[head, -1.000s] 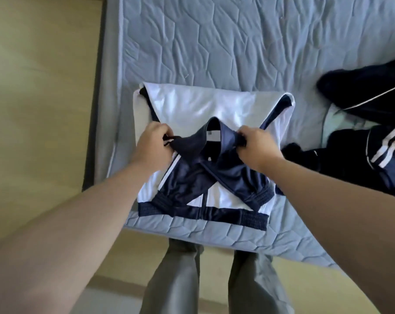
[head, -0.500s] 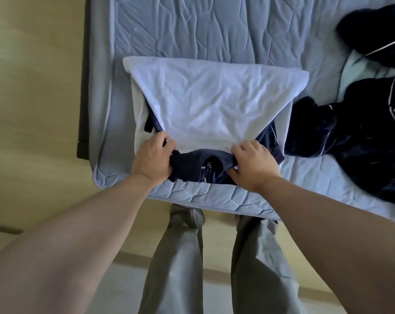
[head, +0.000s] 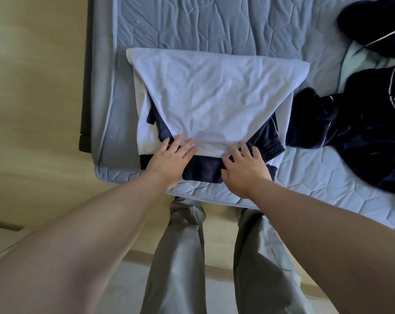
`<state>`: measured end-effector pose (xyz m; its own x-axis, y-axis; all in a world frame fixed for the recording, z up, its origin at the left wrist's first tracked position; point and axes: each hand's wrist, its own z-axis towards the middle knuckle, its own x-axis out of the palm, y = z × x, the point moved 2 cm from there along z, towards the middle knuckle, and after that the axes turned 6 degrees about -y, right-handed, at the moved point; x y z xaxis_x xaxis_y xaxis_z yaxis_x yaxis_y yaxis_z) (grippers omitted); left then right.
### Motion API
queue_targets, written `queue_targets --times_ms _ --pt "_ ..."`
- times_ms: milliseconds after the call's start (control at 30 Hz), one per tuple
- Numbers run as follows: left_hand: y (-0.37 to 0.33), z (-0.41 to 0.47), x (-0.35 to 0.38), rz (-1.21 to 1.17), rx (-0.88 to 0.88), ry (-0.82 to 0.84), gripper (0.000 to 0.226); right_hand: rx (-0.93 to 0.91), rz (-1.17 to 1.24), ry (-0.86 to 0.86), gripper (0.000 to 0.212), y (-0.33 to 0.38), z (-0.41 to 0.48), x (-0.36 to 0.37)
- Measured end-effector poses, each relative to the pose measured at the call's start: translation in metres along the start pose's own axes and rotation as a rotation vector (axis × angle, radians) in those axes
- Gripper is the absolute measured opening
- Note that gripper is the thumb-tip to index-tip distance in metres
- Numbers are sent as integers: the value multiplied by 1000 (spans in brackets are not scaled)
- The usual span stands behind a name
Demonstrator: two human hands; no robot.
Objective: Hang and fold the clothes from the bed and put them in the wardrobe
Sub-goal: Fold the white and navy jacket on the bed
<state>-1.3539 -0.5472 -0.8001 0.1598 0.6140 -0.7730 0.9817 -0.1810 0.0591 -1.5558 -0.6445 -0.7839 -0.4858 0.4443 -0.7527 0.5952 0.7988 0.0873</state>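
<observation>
A white and navy jacket (head: 214, 98) lies folded on the near corner of the bed (head: 192, 26), its white back panel uppermost and navy edges showing at the near side. My left hand (head: 171, 158) lies flat with spread fingers on the jacket's near left edge. My right hand (head: 245, 167) presses flat on the near right edge, fingers straight. Neither hand grips the cloth.
A heap of dark navy clothes with white stripes (head: 362, 128) lies on the bed to the right, with a pale green item (head: 359, 57) under it. The mattress edge (head: 106, 173) is close to my grey trouser legs (head: 183, 257). Beige floor lies to the left.
The jacket's top was folded toward me, hiding the navy collar under the white panel. Both hands let go of the collar and now lie flat on the fold.
</observation>
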Motion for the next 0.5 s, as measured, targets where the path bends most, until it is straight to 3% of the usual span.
queue_targets --times_ms 133,200,300,400,500 --pt "-6 25 -42 -69 -63 33 56 151 281 -129 39 -6 12 -12" --pt "-8 41 -72 -124 -94 -38 38 372 491 -304 32 -20 13 -17" --pt "-11 70 -121 -302 -170 -174 35 801 775 -456 29 -49 6 -19" --pt "-24 110 -165 -446 -187 -258 42 1203 1009 -347 48 -79 -5 -5" --pt "-44 152 -202 -491 -137 -275 49 1306 1445 -214 70 -93 -11 14"
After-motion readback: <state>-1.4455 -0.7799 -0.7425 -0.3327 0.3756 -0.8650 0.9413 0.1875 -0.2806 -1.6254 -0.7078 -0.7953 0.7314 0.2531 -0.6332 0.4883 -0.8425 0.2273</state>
